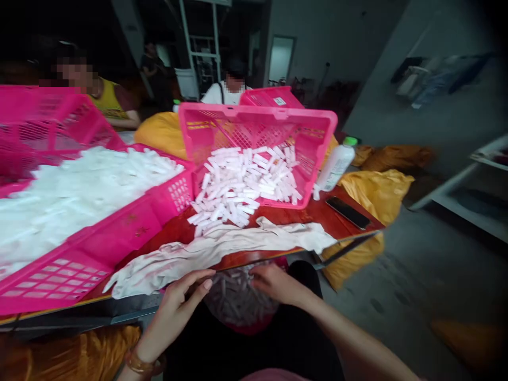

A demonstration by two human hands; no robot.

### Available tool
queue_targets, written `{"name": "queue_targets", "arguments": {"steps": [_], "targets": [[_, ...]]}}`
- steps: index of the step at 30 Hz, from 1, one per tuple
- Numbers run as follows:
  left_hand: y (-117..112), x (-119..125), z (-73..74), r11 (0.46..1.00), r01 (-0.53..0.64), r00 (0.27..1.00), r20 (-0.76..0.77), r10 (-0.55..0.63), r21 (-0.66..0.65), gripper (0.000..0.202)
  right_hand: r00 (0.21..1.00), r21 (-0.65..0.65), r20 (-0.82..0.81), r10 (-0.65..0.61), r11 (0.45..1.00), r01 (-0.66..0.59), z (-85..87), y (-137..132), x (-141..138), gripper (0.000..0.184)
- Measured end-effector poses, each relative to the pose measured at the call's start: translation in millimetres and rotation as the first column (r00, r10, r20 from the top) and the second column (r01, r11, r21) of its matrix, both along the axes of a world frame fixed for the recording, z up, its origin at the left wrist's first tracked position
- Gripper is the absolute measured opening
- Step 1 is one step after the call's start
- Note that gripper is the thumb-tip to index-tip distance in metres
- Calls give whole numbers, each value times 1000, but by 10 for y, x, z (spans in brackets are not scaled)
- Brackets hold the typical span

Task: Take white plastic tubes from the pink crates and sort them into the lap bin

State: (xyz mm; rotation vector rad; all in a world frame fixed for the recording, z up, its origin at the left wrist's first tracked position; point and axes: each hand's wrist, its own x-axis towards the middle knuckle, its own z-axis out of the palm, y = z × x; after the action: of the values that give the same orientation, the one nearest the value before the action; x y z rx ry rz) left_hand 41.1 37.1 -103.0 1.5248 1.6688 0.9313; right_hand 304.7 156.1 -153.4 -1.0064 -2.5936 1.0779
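Note:
My left hand (pixel 184 299) is held at the table's front edge, thumb and fingers apart, with nothing visible between them. My right hand (pixel 275 284) is to its right, its fingers curled together; what they hold, if anything, is too small to make out. Below and between both hands, a pink basin (pixel 254 329) sits at my lap, filled with many small pale plastic pieces (pixel 236 301). A crumpled white cloth (pixel 222 244) lies along the table edge just beyond my hands. Past it, small white tube-like pieces (pixel 234 185) spill from a tipped pink basket (pixel 317 119) onto the red table (pixel 296 214).
At left, a large pink crate (pixel 130 227) is heaped with white pieces. A white bottle with a green cap (pixel 337 164) and a black phone (pixel 348 211) are on the table's right. Yellow sacks (pixel 377 190) stand beyond. Two people sit across; another stands farther back.

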Motion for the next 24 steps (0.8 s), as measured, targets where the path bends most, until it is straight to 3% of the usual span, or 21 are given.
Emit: {"name": "queue_targets", "arguments": {"steps": [2,3,6,9,11,13,15,19,21,24], "targets": [[21,-112,279,994,-32,997,-71,40,101,32,995,176,-82,-48,982,62,318,326,-213,27],[44,-199,429,986,-54,991,-110,72,158,31,992,294,-49,-112,948,122,429,494,-343,28],[161,-675,908,915,-199,927,-235,292,350,33,945,554,127,-302,811,185,543,902,-736,26],[347,-1414,1344,780,-373,714,-381,588,503,35,928,604,203,-313,786,133,447,1064,-957,22],[535,-1907,1530,766,-400,520,-564,642,503,33,917,617,237,-321,779,114,378,1070,-978,22],[766,-2292,1604,786,-400,470,-632,617,471,32,905,621,267,-332,777,102,355,1053,-931,22],[990,-2534,1587,827,-371,483,-674,560,421,37,894,626,286,-345,774,99,380,1043,-832,22],[1207,-2701,1470,903,-279,507,-748,428,327,33,872,610,259,-416,770,186,460,1019,-446,25],[1168,-2712,1433,918,-250,501,-770,396,309,23,905,497,163,-392,825,268,465,949,-184,23],[1009,-2709,1424,921,-250,470,-794,385,298,20,949,216,-99,-298,925,313,420,726,143,22]]}}
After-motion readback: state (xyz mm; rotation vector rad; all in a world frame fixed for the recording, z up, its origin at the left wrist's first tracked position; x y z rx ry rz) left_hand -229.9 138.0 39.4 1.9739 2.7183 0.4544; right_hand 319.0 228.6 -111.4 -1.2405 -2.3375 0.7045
